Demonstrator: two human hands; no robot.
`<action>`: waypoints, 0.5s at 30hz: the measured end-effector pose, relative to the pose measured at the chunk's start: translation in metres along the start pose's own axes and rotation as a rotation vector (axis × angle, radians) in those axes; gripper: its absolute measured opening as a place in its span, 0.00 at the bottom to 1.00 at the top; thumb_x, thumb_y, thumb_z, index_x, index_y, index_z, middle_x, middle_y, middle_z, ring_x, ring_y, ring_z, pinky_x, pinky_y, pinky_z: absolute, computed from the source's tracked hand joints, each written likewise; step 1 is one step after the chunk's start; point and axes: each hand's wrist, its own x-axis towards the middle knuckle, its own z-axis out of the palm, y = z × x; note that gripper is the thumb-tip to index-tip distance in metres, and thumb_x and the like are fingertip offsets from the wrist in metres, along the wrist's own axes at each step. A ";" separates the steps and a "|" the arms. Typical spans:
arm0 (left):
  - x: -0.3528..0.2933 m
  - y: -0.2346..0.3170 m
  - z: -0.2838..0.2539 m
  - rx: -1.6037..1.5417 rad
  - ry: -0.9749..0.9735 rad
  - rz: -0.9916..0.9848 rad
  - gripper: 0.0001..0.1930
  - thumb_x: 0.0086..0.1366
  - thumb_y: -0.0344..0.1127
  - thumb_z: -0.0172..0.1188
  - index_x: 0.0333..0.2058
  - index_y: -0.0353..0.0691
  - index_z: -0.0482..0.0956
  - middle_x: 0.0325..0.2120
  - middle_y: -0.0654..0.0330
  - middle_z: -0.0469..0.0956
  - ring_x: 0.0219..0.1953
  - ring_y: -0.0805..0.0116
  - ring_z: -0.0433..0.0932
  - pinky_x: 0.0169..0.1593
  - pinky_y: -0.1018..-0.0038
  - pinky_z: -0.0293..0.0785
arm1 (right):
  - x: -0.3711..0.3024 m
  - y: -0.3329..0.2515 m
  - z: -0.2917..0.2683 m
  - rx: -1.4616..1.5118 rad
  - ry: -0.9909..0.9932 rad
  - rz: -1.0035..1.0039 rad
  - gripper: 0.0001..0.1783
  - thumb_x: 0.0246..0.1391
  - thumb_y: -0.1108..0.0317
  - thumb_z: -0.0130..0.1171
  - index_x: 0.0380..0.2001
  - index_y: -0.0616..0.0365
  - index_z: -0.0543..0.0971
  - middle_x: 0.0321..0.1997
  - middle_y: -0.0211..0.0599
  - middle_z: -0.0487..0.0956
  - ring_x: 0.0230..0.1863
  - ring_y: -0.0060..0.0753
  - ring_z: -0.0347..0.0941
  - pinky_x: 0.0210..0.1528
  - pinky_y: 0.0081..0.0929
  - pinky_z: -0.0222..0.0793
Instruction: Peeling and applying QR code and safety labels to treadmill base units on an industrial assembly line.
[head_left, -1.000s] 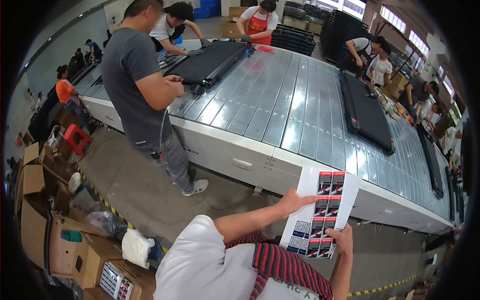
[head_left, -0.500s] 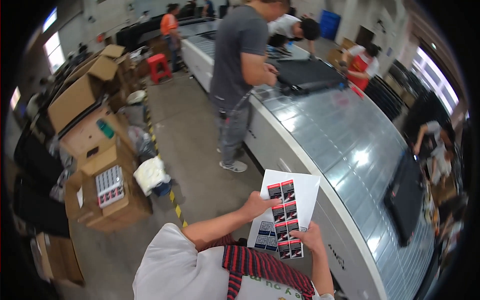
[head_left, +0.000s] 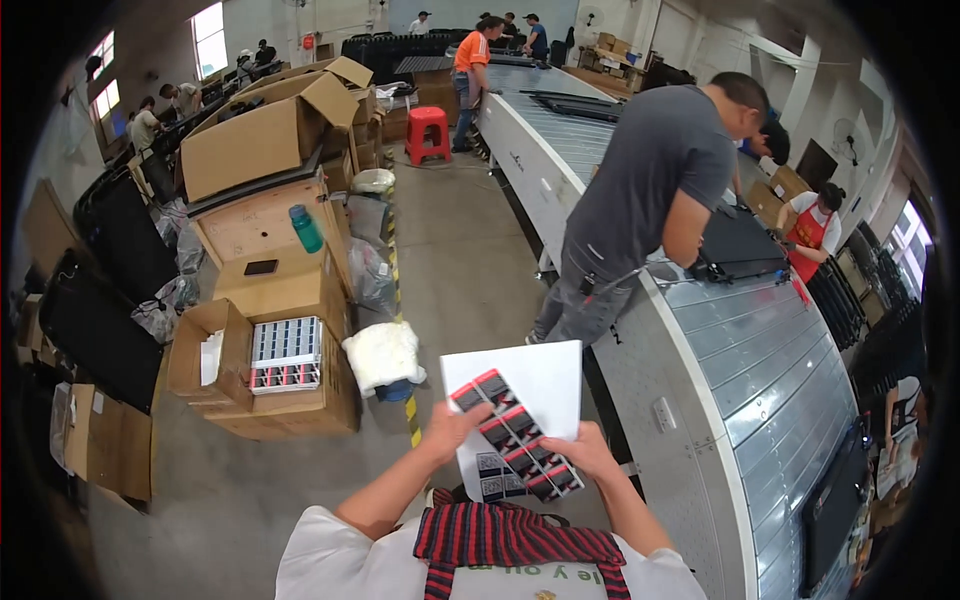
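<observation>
Both my hands hold printed sheets in front of my chest. A narrow strip of red, black and white labels (head_left: 515, 430) lies aslant over a larger white sheet (head_left: 540, 378). The sheet has dark blue squares with code patterns near its lower edge. On its left side my left hand (head_left: 452, 430) is closed, with the thumb over the label strip. My right hand (head_left: 588, 450) pinches the strip's lower right part, with its thumb on top. The fingers behind the sheets are hidden.
A long metal conveyor (head_left: 740, 350) runs along my right. Beside it a person in grey (head_left: 640, 180) bends over a black panel (head_left: 740, 245). To my left, cartons (head_left: 300, 415) carry a stack of label sheets (head_left: 287, 345), a phone (head_left: 261, 267) and a green bottle (head_left: 306, 230).
My view has swung left and up, so the cartons and the far aisle show more. The sheets have shifted left in view, and the label strip now slants more. Both hands keep hold.
</observation>
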 end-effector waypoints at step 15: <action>0.101 0.052 -0.107 -0.267 0.291 0.205 0.13 0.55 0.27 0.54 0.41 0.33 0.69 0.36 0.62 0.72 0.37 0.73 0.70 0.43 0.76 0.65 | 0.184 -0.009 0.066 -0.171 -0.284 -0.015 0.10 0.46 0.67 0.58 0.32 0.60 0.77 0.26 0.24 0.75 0.26 0.13 0.65 0.28 0.16 0.63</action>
